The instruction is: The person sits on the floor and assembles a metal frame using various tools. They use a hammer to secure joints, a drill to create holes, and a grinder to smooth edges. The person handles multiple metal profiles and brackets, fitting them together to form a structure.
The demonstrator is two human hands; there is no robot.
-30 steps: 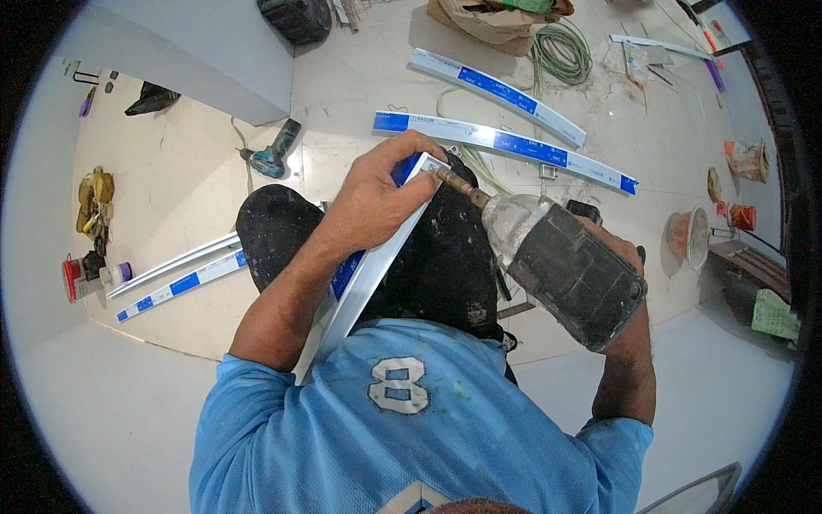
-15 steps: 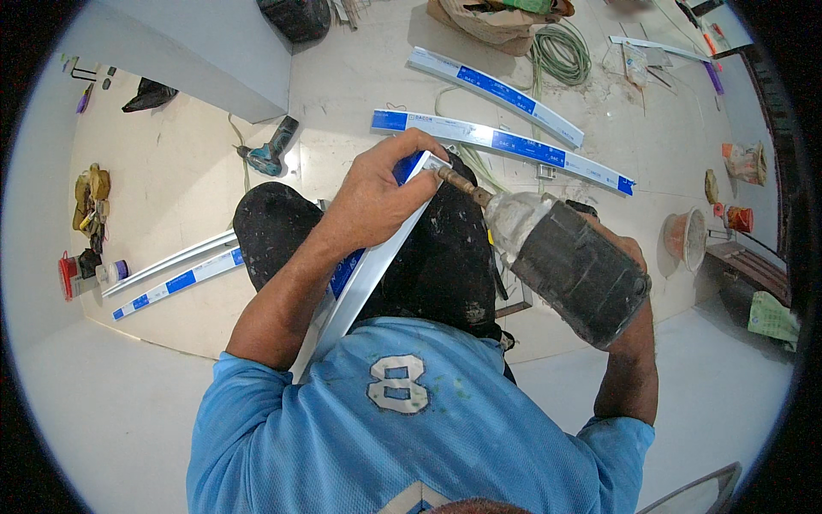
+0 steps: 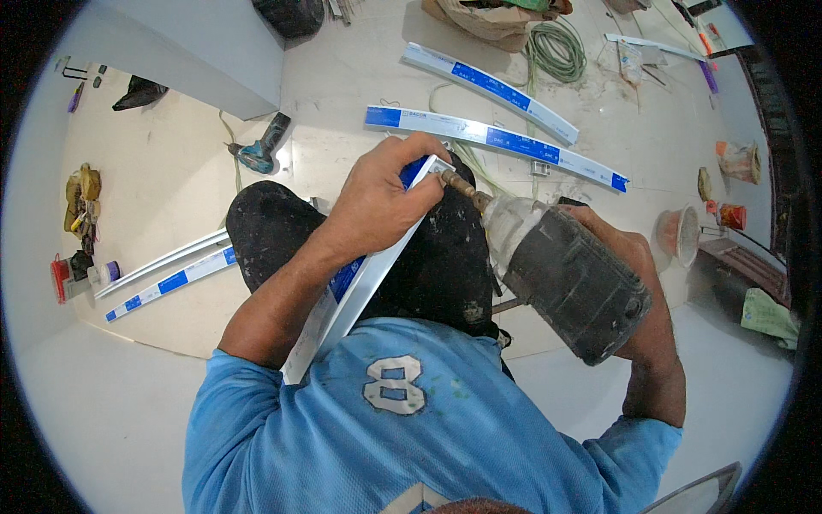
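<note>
My left hand (image 3: 370, 199) is closed around the far end of a white metal channel (image 3: 366, 289) with blue-and-white film, its thumb along one side. The channel slants from my lap back toward my left side. My right hand (image 3: 623, 248) holds a bulky black power drill (image 3: 575, 278) with a dusty, pale front; the tool's body hides most of those fingers. The drill's brownish bit holder (image 3: 462, 188) points at the channel's end, close to my left thumb. Whether its tip touches the metal is too small to tell.
Two film-covered channels (image 3: 497, 137) lie ahead on the tiled floor, beside coiled hose (image 3: 555, 53). A teal-and-black cordless drill (image 3: 260, 147) lies left of my knee. More strips (image 3: 175, 278) lie at left. A bucket (image 3: 678, 236) stands at right.
The rear of the drill has swung slightly nearer me, and my right elbow has moved outward. The bit holder stays at the channel's end; my left hand keeps its grip.
</note>
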